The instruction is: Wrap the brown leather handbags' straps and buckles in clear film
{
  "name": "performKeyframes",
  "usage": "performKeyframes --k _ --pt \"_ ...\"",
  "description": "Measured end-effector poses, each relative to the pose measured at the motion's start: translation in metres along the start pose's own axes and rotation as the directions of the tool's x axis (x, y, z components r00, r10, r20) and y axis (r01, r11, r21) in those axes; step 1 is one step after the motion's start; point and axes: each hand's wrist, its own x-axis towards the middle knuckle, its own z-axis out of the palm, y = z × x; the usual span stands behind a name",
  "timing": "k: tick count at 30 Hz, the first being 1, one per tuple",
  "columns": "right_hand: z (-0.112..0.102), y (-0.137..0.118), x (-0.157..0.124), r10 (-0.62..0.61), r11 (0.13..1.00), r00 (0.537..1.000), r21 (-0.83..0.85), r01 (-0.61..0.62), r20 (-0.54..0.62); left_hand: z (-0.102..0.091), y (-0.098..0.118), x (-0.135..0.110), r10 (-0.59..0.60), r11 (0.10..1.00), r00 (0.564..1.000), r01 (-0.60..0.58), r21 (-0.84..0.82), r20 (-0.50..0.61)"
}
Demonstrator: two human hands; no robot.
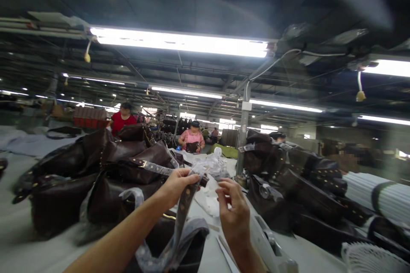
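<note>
My left hand [180, 187] pinches a dark brown strap [185, 204] studded with gold-coloured fittings, near its upper end. Clear plastic film [188, 228] wraps part of the strap, which hangs down to a dark brown leather handbag [188, 247] right in front of me. To the right of the strap, my right hand [235, 209] is raised with its fingers bent and apart; I see nothing held in it. Just beyond both hands lies a crumpled heap of clear plastic film [211, 164].
Dark handbags [64, 200] pile up on the left, and another pile [307, 192] stands on the right. A metal post [244, 132] rises past the plastic. A pale, blade-like object [226, 254] lies near my right wrist. Co-workers [193, 138] are farther back.
</note>
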Motion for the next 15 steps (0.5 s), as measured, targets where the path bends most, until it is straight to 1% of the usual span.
performKeyframes --k 1,2,3,4,5,6,7,8,9,10,11,12,14,15 --pt "-0.004 0.003 0.002 -0.210 0.966 0.978 -0.150 0.210 0.022 -0.002 0.003 0.000 -0.058 0.996 0.998 0.059 -0.061 0.019" --pt "-0.007 0.004 0.004 -0.375 0.887 0.924 -0.257 0.382 0.080 -0.003 0.005 0.000 -0.099 0.990 0.994 0.103 -0.094 0.040" --pt "-0.008 0.004 0.007 -0.486 0.798 0.862 -0.328 0.505 0.145 -0.004 0.007 0.000 -0.127 0.985 0.990 0.132 -0.110 0.057" --pt "-0.008 0.003 0.010 -0.553 0.719 0.809 -0.377 0.584 0.197 -0.004 0.008 0.000 -0.145 0.981 0.987 0.153 -0.116 0.073" --pt "-0.008 0.001 0.012 -0.593 0.659 0.772 -0.411 0.630 0.231 -0.004 0.009 -0.001 -0.162 0.978 0.983 0.172 -0.114 0.088" --pt "-0.006 -0.001 0.014 -0.617 0.619 0.747 -0.433 0.655 0.248 -0.003 0.010 -0.001 -0.177 0.976 0.979 0.188 -0.110 0.103" --pt "-0.005 -0.003 0.015 -0.631 0.598 0.733 -0.443 0.668 0.253 -0.003 0.010 -0.001 -0.188 0.974 0.975 0.201 -0.104 0.121" --pt "-0.003 -0.005 0.016 -0.635 0.592 0.730 -0.446 0.671 0.254 -0.002 0.010 -0.001 -0.197 0.973 0.970 0.212 -0.096 0.145" --pt "-0.002 -0.006 0.015 -0.626 0.603 0.738 -0.444 0.663 0.251 -0.002 0.010 -0.001 -0.203 0.971 0.964 0.220 -0.089 0.170" --pt "-0.001 -0.006 0.014 -0.606 0.629 0.759 -0.440 0.641 0.239 -0.002 0.009 0.000 -0.205 0.971 0.959 0.225 -0.085 0.194" --pt "0.000 -0.005 0.012 -0.567 0.672 0.795 -0.437 0.597 0.215 -0.002 0.009 0.000 -0.201 0.971 0.957 0.223 -0.085 0.211" --pt "0.001 -0.004 0.010 -0.505 0.729 0.845 -0.437 0.526 0.176 -0.002 0.009 0.001 -0.192 0.973 0.956 0.214 -0.082 0.220" --pt "0.004 -0.002 0.007 -0.326 0.847 0.943 -0.423 0.323 0.067 -0.002 0.008 0.004 -0.166 0.982 0.961 0.182 -0.056 0.220" --pt "0.005 -0.002 0.006 -0.233 0.889 0.972 -0.401 0.221 0.019 -0.002 0.007 0.006 -0.149 0.987 0.964 0.160 -0.031 0.218"
